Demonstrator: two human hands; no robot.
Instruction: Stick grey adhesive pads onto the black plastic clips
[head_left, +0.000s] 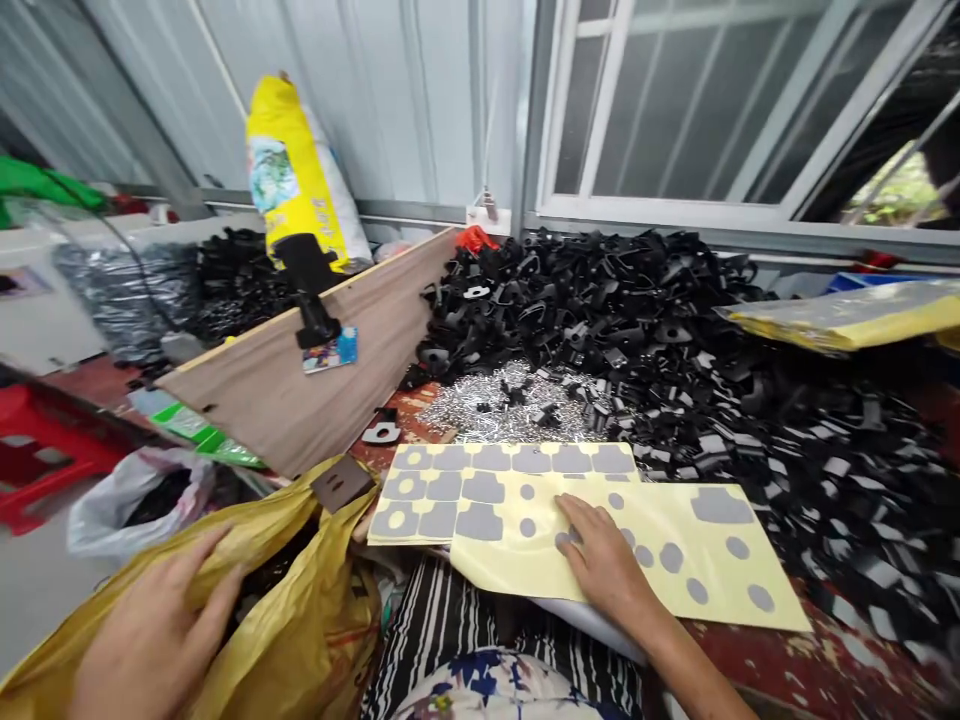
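Note:
My right hand (600,560) lies flat, fingers stretched out, on a yellow backing sheet (675,560) dotted with grey adhesive pads. A second yellow sheet (450,490) with rows of larger grey pads lies under it to the left. My left hand (154,630) rests with spread fingers on the rim of a yellow plastic bag (300,610) at the lower left; it holds nothing that I can see. A dark brown flat piece (341,483) sits on the bag's upper edge.
A big heap of black plastic parts (675,330) covers the table behind the sheets, with a patch of small silver pieces (510,400) in front. A wooden board (300,370) leans at the left, a yellow sack (296,180) behind it. A red stool (45,460) stands far left.

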